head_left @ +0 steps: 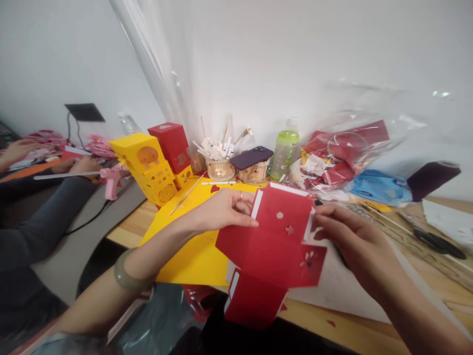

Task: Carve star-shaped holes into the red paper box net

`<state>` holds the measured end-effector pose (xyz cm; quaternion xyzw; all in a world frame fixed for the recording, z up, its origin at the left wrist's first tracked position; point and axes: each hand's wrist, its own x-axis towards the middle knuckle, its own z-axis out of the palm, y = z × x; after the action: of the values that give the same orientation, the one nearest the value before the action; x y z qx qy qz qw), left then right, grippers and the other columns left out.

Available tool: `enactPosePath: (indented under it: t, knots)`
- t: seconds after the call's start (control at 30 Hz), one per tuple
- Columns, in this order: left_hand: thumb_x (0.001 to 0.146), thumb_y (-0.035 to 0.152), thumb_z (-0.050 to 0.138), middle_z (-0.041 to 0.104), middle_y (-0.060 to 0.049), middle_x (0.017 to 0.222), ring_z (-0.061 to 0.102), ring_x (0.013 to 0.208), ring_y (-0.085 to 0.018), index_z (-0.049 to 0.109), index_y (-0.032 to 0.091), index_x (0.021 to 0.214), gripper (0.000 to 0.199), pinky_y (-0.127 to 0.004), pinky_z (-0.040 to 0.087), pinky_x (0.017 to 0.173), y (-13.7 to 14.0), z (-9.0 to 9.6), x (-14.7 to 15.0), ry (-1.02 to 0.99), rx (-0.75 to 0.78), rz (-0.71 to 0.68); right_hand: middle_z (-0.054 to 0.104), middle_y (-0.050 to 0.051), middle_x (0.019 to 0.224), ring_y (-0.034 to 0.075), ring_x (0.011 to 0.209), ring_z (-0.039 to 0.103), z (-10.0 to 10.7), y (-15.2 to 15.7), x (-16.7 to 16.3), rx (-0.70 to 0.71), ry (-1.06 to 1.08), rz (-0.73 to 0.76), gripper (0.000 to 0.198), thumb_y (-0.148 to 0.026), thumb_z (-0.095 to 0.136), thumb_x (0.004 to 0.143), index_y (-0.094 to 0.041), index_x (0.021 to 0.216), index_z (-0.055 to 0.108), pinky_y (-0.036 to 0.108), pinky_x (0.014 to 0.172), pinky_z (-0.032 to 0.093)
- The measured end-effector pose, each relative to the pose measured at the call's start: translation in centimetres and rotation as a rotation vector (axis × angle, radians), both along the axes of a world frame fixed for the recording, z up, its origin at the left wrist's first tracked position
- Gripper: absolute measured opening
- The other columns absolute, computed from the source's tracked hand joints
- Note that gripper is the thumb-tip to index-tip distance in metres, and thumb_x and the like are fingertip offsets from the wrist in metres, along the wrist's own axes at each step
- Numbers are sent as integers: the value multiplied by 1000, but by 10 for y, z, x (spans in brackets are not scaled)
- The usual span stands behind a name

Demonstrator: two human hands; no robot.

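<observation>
A flat red paper box cutout (269, 251) with white strips along several edges hangs between my hands over the table's near edge. Small shapes are cut through it, among them a round hole, a star and a paw print. My left hand (236, 209) pinches its upper left side, thumb on the front face, some fingers behind. My right hand (343, 229) has its thumb and fingertips closed at the white strip on the upper right edge. Under the cutout and my left forearm lies a yellow sheet (185, 256).
Yellow (148, 167) and red (172, 148) paper boxes stand at the back left. Behind are a phone (252, 157) on a small basket, a green drink bottle (285, 150) and a plastic bag of scraps (343, 153). Scissors (438, 242) lie right. A co-worker's arm (55, 202) and a pink glue gun (111, 181) are left.
</observation>
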<state>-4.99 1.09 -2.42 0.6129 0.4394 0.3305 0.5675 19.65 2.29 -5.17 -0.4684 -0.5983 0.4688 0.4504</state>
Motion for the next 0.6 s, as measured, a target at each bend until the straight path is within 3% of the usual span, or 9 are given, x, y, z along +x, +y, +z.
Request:
enactPosePath:
  t: [0.1,0.2,0.3,0.37,0.43,0.5,0.53,0.6]
  knots:
    - [70,18,70,70,-2,81,64,74,-14,68,14,88,19,-24,49,68,5,28,-4,-25,134,92,65,-1,90,15,89,58,8,7,6,50,127,-158,16,-39,67,74,-26,81,66,22,73,47]
    - [69,18,72,70,-2,79,66,75,-17,68,13,83,15,-26,52,69,9,56,-8,-8,382,244,63,-1,89,15,88,58,11,12,16,70,165,-229,10,-35,66,74,-26,78,66,22,72,47]
    - [73,17,69,69,0,78,65,75,-16,68,15,82,10,-25,51,68,10,78,-7,90,755,385,63,-1,88,14,85,58,7,13,25,62,153,-268,9,-33,67,72,-25,73,67,21,70,48]
    - [77,16,65,68,1,77,64,76,-14,69,16,84,8,-24,49,70,11,84,-4,275,1113,526,65,0,89,14,82,59,2,14,29,59,124,-277,11,-35,69,70,-24,72,68,22,69,49]
    - [81,15,62,68,2,74,63,75,-13,68,18,86,8,-24,48,71,12,81,0,527,1535,635,66,0,87,15,80,59,-3,14,34,73,90,-291,16,-39,71,65,-24,70,68,22,67,51]
    - [85,14,58,68,2,73,63,70,-13,67,17,87,10,-25,47,67,13,63,6,744,1916,578,66,-1,86,15,81,60,-7,15,38,99,55,-309,19,-42,72,61,-25,69,68,21,66,52]
    - [86,12,55,69,1,76,63,71,-13,66,17,87,11,-25,47,66,14,49,9,823,2000,500,67,-1,86,16,82,61,-9,16,41,111,36,-316,20,-44,72,61,-25,69,68,21,66,52]
    - [88,14,52,69,-1,79,62,71,-14,64,15,88,13,-26,48,63,12,14,16,955,1972,359,67,-2,86,16,84,62,-11,17,46,122,-10,-321,20,-45,70,62,-26,70,69,22,67,53]
